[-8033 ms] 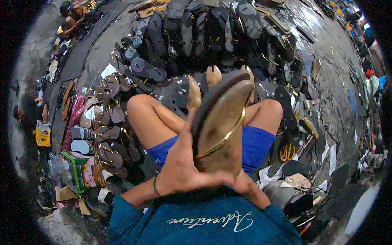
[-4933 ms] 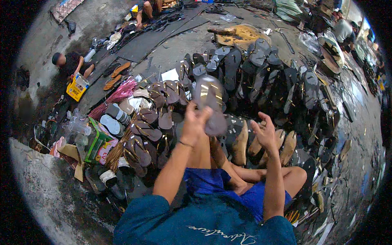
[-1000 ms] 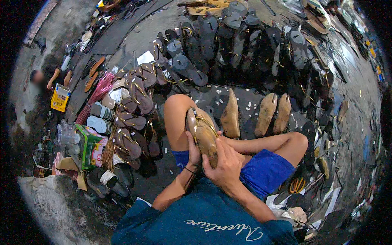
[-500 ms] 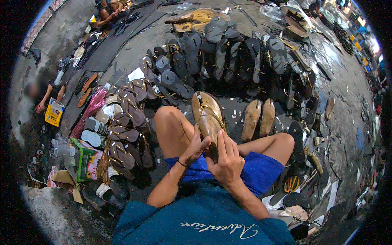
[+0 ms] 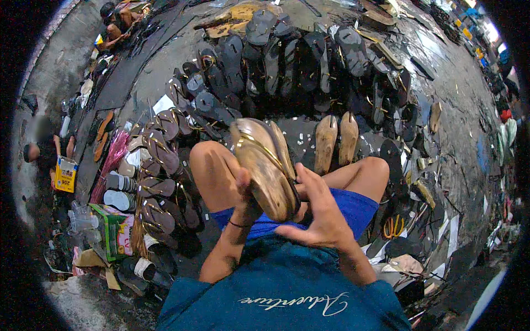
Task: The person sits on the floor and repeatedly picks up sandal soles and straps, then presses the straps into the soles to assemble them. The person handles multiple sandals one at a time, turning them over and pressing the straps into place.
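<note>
Over my lap, a wooden shoe last (image 5: 271, 190) is tilted, with a gold-edged sandal strap (image 5: 259, 140) across its upper part and a dark sole edge along its right side. My left hand (image 5: 243, 196) is closed around its left side, with the thumb up and the other fingers mostly hidden underneath. My right hand (image 5: 323, 215) is spread at the lower right of the last, thumb stretched out to the left. Its fingers are close to the dark sole edge; I cannot tell whether they touch it. Beyond my right leg lies a pair of wooden lasts (image 5: 326, 144).
Dark sandals (image 5: 232, 63) stand in a curved row ahead. Brown sandals (image 5: 160, 149), a green box (image 5: 113, 231) and a pink bundle of strands (image 5: 113, 160) are at the left. Orange-handled scissors (image 5: 393, 227) lie at the right among scraps. Other people sit at the far left.
The last and sandal have turned and tilted over in my left hand. My right hand has come off the top, and its fingers have spread at the right side. The view has shifted slightly.
</note>
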The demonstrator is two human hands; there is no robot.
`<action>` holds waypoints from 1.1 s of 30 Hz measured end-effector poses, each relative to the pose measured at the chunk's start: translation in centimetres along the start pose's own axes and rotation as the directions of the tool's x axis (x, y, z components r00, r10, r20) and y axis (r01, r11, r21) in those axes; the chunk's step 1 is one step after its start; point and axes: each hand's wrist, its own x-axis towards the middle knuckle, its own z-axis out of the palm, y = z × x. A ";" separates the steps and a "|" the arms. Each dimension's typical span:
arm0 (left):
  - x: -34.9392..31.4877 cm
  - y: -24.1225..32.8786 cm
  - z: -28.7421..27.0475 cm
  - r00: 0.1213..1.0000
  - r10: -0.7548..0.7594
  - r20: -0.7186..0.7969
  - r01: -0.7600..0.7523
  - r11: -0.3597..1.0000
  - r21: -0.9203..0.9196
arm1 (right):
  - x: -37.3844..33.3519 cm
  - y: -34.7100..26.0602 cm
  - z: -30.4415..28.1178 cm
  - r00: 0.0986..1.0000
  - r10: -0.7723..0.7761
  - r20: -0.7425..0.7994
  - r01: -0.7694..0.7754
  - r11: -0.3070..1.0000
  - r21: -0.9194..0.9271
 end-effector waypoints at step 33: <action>-6.2 -0.4 1.3 0.958 0.281 -0.054 -0.221 0.846 0.484 | -5.8 2.7 5.1 0.857 0.461 0.230 -0.425 0.380 0.822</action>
